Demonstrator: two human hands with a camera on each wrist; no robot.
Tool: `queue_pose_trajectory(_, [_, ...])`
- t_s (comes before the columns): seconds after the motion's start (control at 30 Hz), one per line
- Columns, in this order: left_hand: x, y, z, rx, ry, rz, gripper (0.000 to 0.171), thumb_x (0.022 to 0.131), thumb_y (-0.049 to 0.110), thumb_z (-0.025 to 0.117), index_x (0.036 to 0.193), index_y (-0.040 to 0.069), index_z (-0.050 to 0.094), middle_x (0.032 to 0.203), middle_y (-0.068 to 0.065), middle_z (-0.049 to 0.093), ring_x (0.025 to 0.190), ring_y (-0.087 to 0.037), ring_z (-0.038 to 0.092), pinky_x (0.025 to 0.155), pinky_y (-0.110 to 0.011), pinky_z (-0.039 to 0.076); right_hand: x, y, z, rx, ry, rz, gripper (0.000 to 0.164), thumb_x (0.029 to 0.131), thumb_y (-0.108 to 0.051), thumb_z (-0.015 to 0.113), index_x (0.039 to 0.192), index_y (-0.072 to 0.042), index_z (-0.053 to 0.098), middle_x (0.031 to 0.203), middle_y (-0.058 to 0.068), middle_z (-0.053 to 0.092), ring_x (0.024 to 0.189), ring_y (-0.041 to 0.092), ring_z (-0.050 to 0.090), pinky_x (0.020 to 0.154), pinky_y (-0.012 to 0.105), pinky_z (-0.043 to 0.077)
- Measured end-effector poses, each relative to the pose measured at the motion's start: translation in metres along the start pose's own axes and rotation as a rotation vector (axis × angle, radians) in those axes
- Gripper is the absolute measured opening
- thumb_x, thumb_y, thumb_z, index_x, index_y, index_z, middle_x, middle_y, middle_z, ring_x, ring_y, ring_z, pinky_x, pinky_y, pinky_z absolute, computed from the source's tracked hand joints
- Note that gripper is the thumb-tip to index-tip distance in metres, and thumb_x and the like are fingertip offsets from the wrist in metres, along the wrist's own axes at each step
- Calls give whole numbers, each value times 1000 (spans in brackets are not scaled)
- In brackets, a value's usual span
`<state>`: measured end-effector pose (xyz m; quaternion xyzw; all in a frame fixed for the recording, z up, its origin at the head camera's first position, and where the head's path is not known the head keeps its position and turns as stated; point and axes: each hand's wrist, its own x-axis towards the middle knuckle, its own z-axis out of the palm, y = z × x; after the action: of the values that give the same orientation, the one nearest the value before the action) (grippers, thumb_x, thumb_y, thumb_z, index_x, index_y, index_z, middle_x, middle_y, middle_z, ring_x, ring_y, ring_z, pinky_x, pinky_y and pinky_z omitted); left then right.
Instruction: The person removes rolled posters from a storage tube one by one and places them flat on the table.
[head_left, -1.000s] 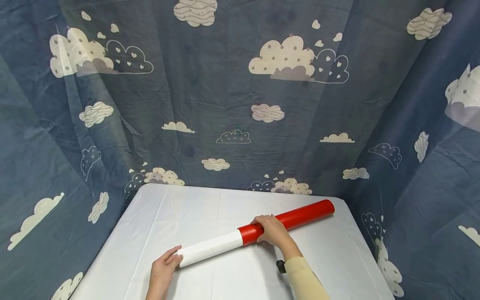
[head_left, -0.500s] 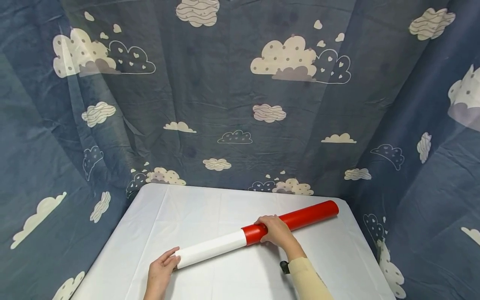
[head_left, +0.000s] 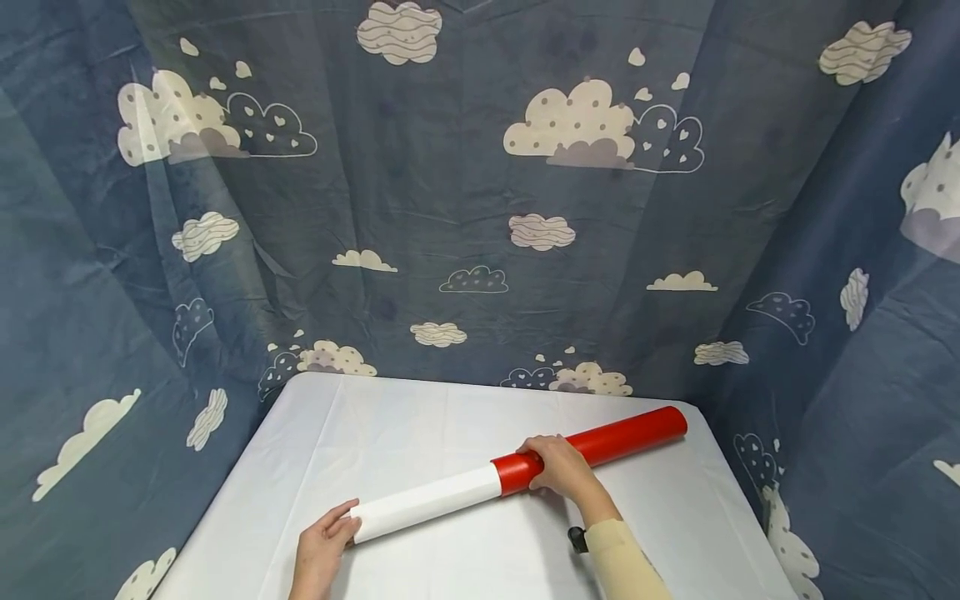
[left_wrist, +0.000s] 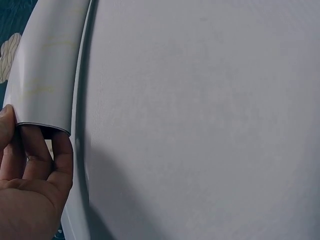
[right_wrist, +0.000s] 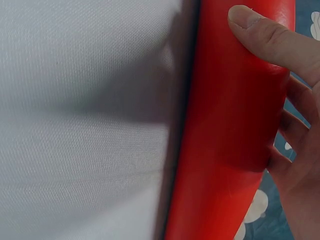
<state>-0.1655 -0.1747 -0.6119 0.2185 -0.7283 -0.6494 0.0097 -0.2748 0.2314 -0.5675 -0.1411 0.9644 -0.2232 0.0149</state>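
Observation:
A white tube (head_left: pixel 423 502) slants across the table, its right end inside a wider red tube (head_left: pixel 626 438). My left hand (head_left: pixel 322 546) grips the white tube's left end. In the left wrist view the fingers (left_wrist: pixel 37 157) reach into its hollow mouth (left_wrist: pixel 45 124), with the thumb outside on the wall. Over the left part of the red tube, my right hand (head_left: pixel 562 468) curls and holds it. The right wrist view has the thumb (right_wrist: pixel 265 37) lying along the red surface (right_wrist: pixel 230 115), and the other fingers on the far side, partly hidden.
Both tubes lie over a white-covered table (head_left: pixel 397 425). Dark blue cloth with cloud prints (head_left: pixel 465 183) hangs at the back and on both sides. A small black item (head_left: pixel 577 539) sits at the right wrist, beside the cream sleeve (head_left: pixel 622 554).
My right hand has moved to the right with the red tube, and more of the white tube shows to its left. The left hand keeps its grip on the white end.

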Motion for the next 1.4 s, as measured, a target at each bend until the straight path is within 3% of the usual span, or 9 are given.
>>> queue_pose_trajectory(0.47, [0,0,-6,23,10,4,42,96,14,78,136,3,70,101,-3,83,85,-8,72,70,-20,58,-1,4,-3,-3,-15,48,55,70,-7,98,116,-26,76,121,-1,77,119,27,64,127,59,36])
queue_pose_trajectory(0.77, [0,3,-6,5,2,-7,43,96,15,78,136,3,70,100,-3,83,86,-6,71,72,-21,60,1,7,-6,6,-14,54,55,70,-6,98,116,-27,76,122,0,77,123,26,65,128,58,33])
queue_pose_trajectory(1.0, [-1,-1,-10,23,38,-28,43,95,12,79,136,2,70,100,-4,83,83,-3,71,69,-20,59,0,8,-4,17,-32,48,55,70,-5,98,116,-26,76,122,0,77,122,27,65,128,60,33])
queue_pose_trajectory(1.2, [-1,0,-15,26,40,-10,45,95,12,79,137,1,69,104,-8,83,82,-2,70,70,-19,59,0,10,-7,29,-34,63,55,71,-5,97,117,-26,76,121,0,77,123,27,65,131,57,30])
queue_pose_trajectory(1.4, [2,1,-23,28,24,1,44,96,14,78,138,2,69,101,-2,83,83,0,69,71,-20,59,1,13,-9,20,-31,61,55,71,-5,97,117,-26,76,121,0,77,123,27,65,131,57,30])
